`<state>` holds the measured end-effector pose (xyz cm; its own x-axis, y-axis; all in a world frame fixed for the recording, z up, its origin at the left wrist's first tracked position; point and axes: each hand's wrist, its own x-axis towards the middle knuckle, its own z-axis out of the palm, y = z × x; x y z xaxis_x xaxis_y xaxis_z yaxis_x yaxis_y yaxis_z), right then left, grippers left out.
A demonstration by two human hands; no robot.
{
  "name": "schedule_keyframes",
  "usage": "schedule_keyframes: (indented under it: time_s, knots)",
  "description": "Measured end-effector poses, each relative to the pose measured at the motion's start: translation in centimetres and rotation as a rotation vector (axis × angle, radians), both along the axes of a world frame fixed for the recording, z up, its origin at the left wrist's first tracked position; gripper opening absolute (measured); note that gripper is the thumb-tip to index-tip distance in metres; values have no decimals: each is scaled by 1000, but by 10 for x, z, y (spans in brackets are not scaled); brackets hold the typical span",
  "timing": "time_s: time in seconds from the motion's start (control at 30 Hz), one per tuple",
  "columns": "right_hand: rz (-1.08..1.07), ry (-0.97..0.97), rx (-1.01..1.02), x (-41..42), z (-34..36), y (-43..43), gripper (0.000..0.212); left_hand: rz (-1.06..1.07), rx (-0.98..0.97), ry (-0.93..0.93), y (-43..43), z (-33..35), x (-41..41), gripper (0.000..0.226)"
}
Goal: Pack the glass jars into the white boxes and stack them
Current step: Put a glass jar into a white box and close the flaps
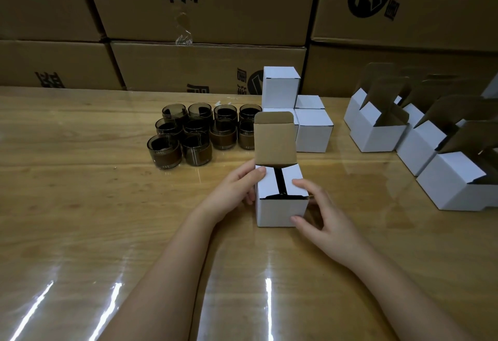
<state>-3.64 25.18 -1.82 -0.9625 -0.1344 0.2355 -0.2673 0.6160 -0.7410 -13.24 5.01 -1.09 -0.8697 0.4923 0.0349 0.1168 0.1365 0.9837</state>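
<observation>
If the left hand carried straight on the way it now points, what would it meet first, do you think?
The open white box: the left hand points forward and right and grips its left side, thumb on a flap. Past it, probably the closed white boxes.

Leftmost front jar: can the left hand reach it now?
Probably, once it lets go: the left hand holds the open white box, but nothing stands between it and that jar.

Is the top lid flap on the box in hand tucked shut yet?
No: the lid flap stands upright at the back of the white box, with only the two side flaps folded in.
</observation>
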Motion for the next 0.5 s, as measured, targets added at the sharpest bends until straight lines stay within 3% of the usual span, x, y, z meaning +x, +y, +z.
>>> schedule_keyframes:
  time_s: [0.4,0.5]
  knots:
    - [-10,-22,26,-2,-2,1,66,-66,237,-148,-4,4,3,40]
    - [-11,-31,20,-3,-2,2,68,-76,274,-149,-4,2,3,32]
